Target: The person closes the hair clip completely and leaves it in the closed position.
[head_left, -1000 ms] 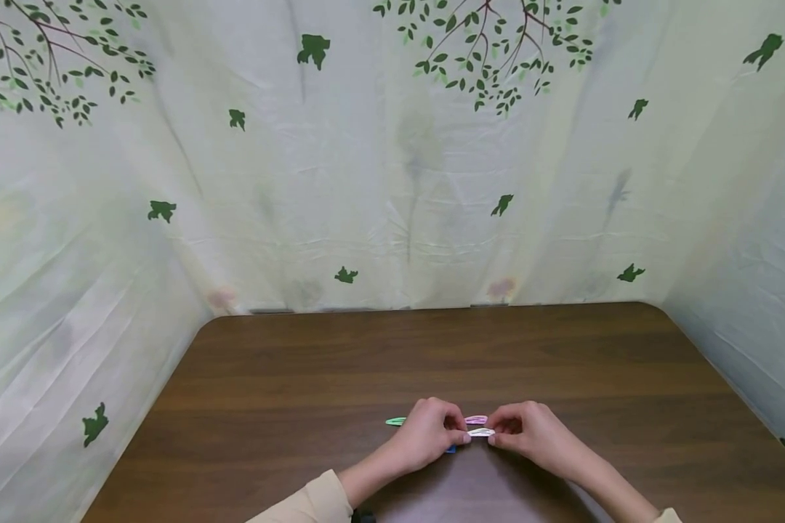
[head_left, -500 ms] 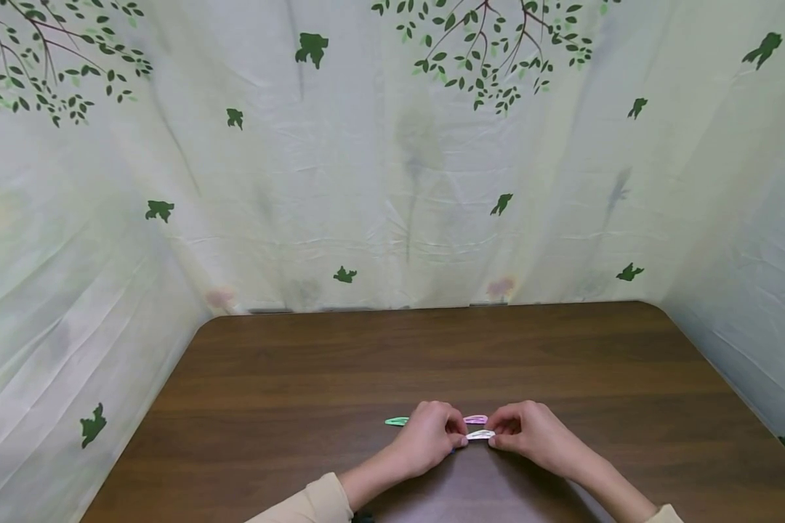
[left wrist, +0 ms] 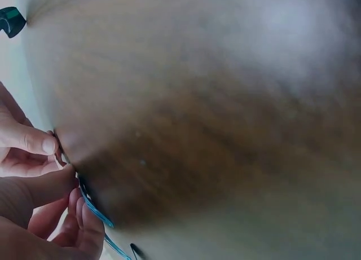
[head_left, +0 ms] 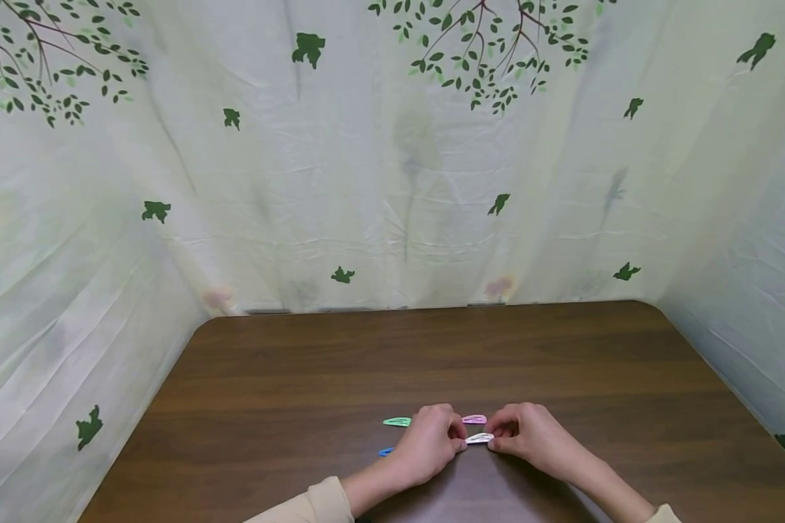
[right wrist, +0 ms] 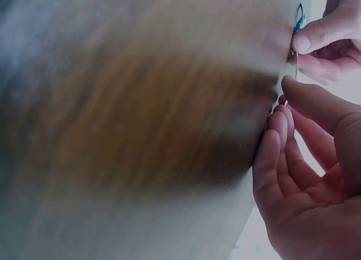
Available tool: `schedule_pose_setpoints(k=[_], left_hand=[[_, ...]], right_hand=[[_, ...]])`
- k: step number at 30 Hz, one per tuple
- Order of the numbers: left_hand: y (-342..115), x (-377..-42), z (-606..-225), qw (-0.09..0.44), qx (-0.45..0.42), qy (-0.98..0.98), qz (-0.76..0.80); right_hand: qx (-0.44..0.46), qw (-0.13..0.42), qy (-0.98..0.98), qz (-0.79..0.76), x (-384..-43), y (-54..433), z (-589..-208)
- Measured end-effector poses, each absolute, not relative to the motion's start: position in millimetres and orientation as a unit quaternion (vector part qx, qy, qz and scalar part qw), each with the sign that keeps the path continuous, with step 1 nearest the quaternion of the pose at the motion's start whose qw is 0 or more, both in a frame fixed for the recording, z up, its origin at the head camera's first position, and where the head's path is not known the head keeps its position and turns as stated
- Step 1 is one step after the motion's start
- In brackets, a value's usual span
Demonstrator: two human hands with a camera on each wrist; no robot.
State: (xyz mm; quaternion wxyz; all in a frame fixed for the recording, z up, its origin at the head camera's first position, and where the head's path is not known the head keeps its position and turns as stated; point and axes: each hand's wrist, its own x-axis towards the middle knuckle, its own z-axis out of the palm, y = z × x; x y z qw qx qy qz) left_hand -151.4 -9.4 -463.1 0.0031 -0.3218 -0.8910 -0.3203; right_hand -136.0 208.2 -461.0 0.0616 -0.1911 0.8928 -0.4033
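Observation:
In the head view my left hand (head_left: 429, 444) and right hand (head_left: 530, 438) pinch opposite ends of a white snap hair clip (head_left: 480, 438), which lies slightly tilted between the fingertips. Just beyond it is a pink hair clip (head_left: 474, 419), its left end near the left fingers. A green hair clip (head_left: 397, 421) shows to the left, partly covered by my left hand. Below that, the tip of a blue hair clip (head_left: 385, 452) sticks out from behind the left wrist. The left wrist view has a blue clip (left wrist: 95, 208) beside my left fingertips, close to the tabletop.
A brown wood-grain table (head_left: 288, 378) with rounded far corners carries the clips. Pale cloth curtains (head_left: 379, 181) printed with leaves and birds stand behind it and at both sides. A small dark object (left wrist: 11, 21) shows at the left wrist view's upper edge.
Both hands have come slightly toward me with the white clip, which is now more tilted. The blue clip's right end is now covered by my left hand, and its left tip shows instead.

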Motion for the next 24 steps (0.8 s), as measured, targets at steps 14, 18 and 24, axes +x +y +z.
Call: schedule_pose_setpoints(k=[14,18,24], left_hand=[[-14,-161,-461,-0.045,-0.348,-0.878,-0.327],[-20,-166,-456,-0.061,-0.346,-0.862,-0.365],[-31,-172,-453,-0.063,-0.294,-0.833,-0.464]], right_hand=[[-0.2,0.072,0.89,-0.404,-139,211,-462],[-0.195,0.075,0.885,-0.417,-140,212,-463],[-0.171,0.072,0.861,-0.474,-138,206,-457]])
